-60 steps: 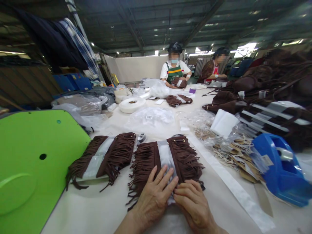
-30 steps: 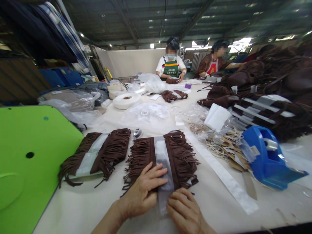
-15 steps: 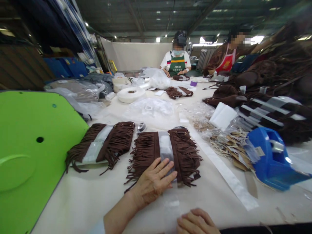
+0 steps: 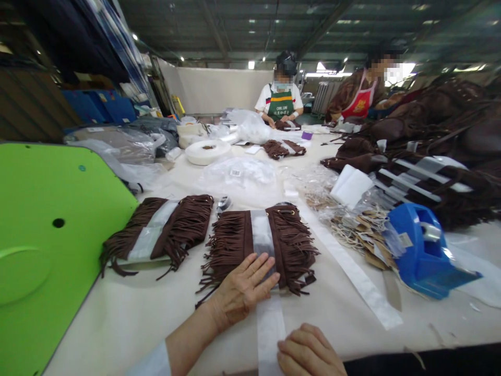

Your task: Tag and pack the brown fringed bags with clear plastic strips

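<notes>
A dark brown fringed piece [image 4: 289, 235] with small metal eyelets lies in front of me. A pale strip [image 4: 270, 329] runs down its middle and on towards me over the table. My left hand [image 4: 242, 287] lies flat on the strip and the piece's lower edge, fingers stretched out. Close to the table's front edge, my right hand [image 4: 309, 352] is closed at the strip's right edge; its fingertips are partly hidden. Left of these lies a second brown fringed piece [image 4: 183, 224], with a pale band around its middle.
A green panel [image 4: 50, 198] stands at the left. To the right are a blue tape dispenser [image 4: 415, 245], tags with strings [image 4: 360, 230] and a long white strip [image 4: 356, 277]. Beyond lie clear plastic bags [image 4: 238, 175], a white roll [image 4: 207, 151] and a brown heap [image 4: 430, 130]. Two people work opposite.
The strip below the piece now lies plainly visible, reaching further towards me. My right hand has shifted slightly up and left. My left hand stays pressed on the piece; the view has turned slightly.
</notes>
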Tool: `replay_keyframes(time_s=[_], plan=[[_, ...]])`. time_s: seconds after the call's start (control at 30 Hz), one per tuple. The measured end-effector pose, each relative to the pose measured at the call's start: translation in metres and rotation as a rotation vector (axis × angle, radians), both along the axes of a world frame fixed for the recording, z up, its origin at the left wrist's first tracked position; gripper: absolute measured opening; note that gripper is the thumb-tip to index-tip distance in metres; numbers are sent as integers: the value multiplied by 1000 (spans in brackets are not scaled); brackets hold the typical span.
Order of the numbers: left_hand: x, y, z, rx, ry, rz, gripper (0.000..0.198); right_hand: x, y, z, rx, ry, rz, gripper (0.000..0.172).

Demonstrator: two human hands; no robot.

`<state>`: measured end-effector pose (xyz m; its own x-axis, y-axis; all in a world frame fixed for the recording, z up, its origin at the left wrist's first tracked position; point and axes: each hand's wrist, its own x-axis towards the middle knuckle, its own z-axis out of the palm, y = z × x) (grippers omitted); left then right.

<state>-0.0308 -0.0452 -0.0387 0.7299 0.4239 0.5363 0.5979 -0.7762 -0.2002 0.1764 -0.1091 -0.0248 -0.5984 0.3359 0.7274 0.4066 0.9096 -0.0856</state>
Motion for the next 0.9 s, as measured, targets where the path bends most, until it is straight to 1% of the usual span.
replay_keyframes(time_s=[0.1, 0.2, 0.3, 0.4, 0.5, 0.57, 0.63, 0.73, 0.8, 0.83, 0.9], plan=[[0, -3, 3, -18, -28, 34, 32, 0, 8, 13, -57, 30, 30, 24], [1, -4, 4, -63, -52, 48, 32, -3, 19, 23, -95, 66, 57, 21], [0, -5, 6, -170, -10, 19, 36, -8, 32, 32, -105, 70, 67, 16], [-2, -6, 12, -292, -17, -48, 39, -11, 48, 41, -143, 72, 77, 17], [-5, -9, 17, -443, -160, -106, 34, -15, 68, 48, -245, 138, 84, 22], [-5, -12, 14, -493, -304, -106, 33, -18, 83, 48, -323, 179, 60, 22], [-4, -13, 5, -446, -444, -53, 41, -22, 96, 43, -407, 213, -1, 21], [0, -13, -12, -398, -610, 96, 61, -30, 110, 31, -526, 267, -102, 20], [3, -13, -21, -438, -650, 190, 68, -36, 115, 24, -572, 281, -160, 24], [5, -12, -23, -446, -646, 224, 68, -38, 117, 21, -581, 279, -190, 26], [7, -12, -25, -407, -610, 289, 63, -42, 119, 16, -595, 258, -242, 28]])
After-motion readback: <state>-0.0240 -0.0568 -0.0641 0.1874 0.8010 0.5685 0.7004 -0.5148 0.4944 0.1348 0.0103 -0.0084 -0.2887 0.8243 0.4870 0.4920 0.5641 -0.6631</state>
